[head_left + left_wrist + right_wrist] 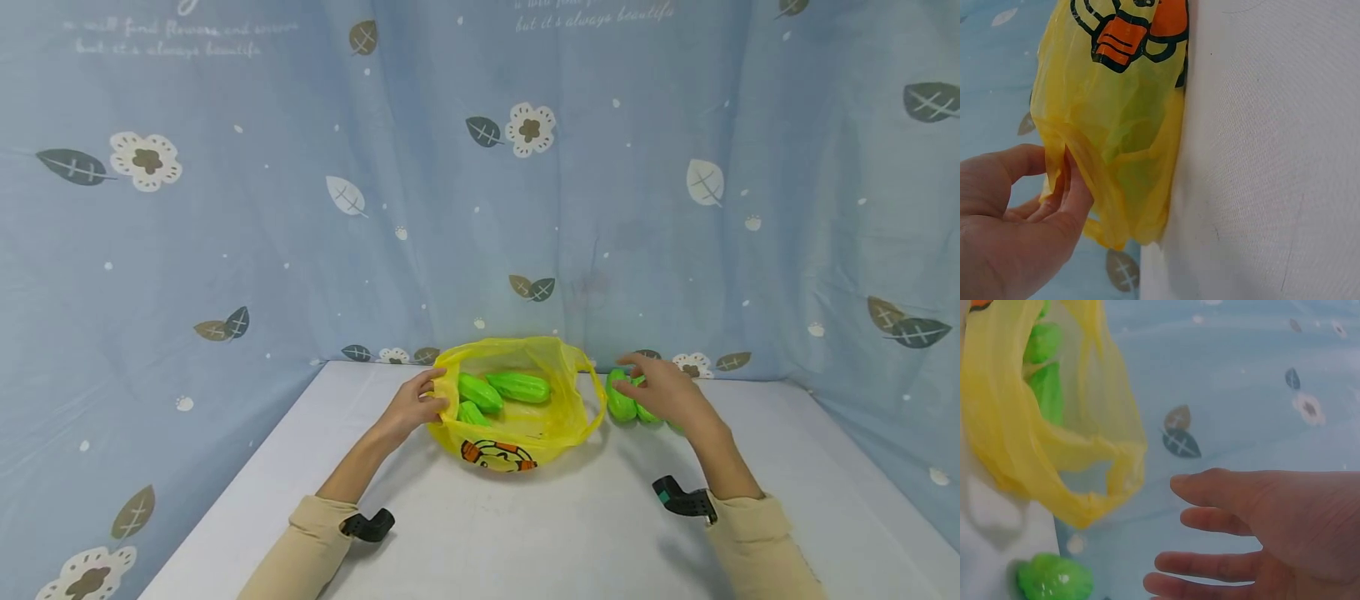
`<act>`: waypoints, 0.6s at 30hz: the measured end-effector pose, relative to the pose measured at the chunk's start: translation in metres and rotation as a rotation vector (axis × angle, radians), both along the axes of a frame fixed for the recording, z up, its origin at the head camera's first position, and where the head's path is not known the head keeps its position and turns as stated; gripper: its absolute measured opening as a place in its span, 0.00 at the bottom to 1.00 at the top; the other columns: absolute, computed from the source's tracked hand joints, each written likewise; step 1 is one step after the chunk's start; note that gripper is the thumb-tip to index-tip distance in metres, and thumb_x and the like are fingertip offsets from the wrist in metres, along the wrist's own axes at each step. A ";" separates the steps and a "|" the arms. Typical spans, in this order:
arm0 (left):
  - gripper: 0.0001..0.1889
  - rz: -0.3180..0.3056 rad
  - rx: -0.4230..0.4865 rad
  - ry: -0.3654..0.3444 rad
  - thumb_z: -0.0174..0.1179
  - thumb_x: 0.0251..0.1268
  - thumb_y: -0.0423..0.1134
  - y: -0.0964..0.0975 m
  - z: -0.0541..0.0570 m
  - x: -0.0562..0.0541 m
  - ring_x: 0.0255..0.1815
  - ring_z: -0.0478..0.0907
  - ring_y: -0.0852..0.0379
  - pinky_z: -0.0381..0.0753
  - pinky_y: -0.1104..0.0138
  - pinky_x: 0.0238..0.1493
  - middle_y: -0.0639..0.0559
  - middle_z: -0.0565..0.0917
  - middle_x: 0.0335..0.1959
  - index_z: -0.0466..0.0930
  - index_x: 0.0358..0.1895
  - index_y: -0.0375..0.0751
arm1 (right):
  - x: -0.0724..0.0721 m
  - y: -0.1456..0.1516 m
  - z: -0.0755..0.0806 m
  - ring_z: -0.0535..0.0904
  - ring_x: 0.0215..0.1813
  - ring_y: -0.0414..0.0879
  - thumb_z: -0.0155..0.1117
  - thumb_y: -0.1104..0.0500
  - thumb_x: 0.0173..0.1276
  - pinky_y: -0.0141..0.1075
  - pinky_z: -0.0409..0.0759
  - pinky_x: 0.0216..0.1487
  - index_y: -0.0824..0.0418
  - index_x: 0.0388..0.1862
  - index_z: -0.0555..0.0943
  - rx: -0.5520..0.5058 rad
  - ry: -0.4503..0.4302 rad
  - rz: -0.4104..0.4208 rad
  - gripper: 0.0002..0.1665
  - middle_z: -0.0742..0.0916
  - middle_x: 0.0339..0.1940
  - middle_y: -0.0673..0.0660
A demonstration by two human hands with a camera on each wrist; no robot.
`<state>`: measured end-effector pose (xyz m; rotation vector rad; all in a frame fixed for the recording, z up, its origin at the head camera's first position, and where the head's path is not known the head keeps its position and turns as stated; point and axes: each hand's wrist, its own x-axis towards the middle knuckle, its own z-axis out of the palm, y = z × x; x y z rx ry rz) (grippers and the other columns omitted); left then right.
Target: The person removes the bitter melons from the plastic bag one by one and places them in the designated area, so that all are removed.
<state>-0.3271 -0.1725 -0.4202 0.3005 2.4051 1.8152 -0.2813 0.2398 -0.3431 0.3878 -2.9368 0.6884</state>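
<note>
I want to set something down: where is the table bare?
The table is bare before the yellow bag, between the left sleeve and right sleeve, and right of the latter. Crowded: the back, where left hand, bag, right hand and green vegetables cluster.

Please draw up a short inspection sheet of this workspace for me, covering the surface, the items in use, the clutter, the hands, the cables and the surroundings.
Surface: white tabletop, seen beneath the bag.
Job's things: yellow plastic bag, mouth open, cartoon print on its front; three green pieces show inside; more green pieces outside, right of the bag, partly hidden, so the count is unclear.
Clutter: nothing seen.
Grips: left grip pinches the bag's left edge; right grip is by the outside pieces, fingers extended, holding nothing.
Cables: nothing seen.
Surroundings: blue curtain with leaves, flowers and lettering; black devices worn on both wrists.
</note>
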 end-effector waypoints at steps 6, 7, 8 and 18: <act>0.33 -0.012 0.000 0.003 0.60 0.67 0.33 -0.001 0.000 -0.001 0.58 0.79 0.45 0.86 0.61 0.45 0.35 0.65 0.72 0.60 0.75 0.46 | -0.007 -0.023 0.000 0.82 0.51 0.61 0.59 0.47 0.73 0.51 0.83 0.45 0.61 0.68 0.73 0.003 0.012 0.043 0.30 0.84 0.56 0.69; 0.33 -0.011 0.003 0.003 0.60 0.67 0.33 -0.001 0.000 -0.001 0.58 0.79 0.44 0.86 0.61 0.45 0.35 0.65 0.72 0.60 0.75 0.46 | -0.008 -0.028 0.001 0.82 0.51 0.61 0.59 0.47 0.73 0.51 0.83 0.44 0.60 0.68 0.73 0.001 0.006 0.054 0.30 0.83 0.56 0.68; 0.33 -0.013 0.004 0.004 0.60 0.67 0.33 -0.001 0.001 -0.001 0.58 0.79 0.44 0.86 0.61 0.45 0.35 0.65 0.72 0.60 0.75 0.45 | -0.009 -0.032 0.002 0.83 0.51 0.60 0.59 0.47 0.73 0.50 0.83 0.44 0.60 0.68 0.73 -0.001 0.001 0.066 0.30 0.83 0.56 0.68; 0.34 -0.006 0.000 -0.019 0.60 0.67 0.32 0.004 0.008 -0.006 0.54 0.80 0.49 0.85 0.63 0.45 0.36 0.71 0.67 0.60 0.75 0.46 | -0.029 -0.069 0.010 0.83 0.49 0.55 0.62 0.48 0.70 0.45 0.84 0.44 0.58 0.64 0.76 0.023 -0.048 0.176 0.27 0.85 0.53 0.65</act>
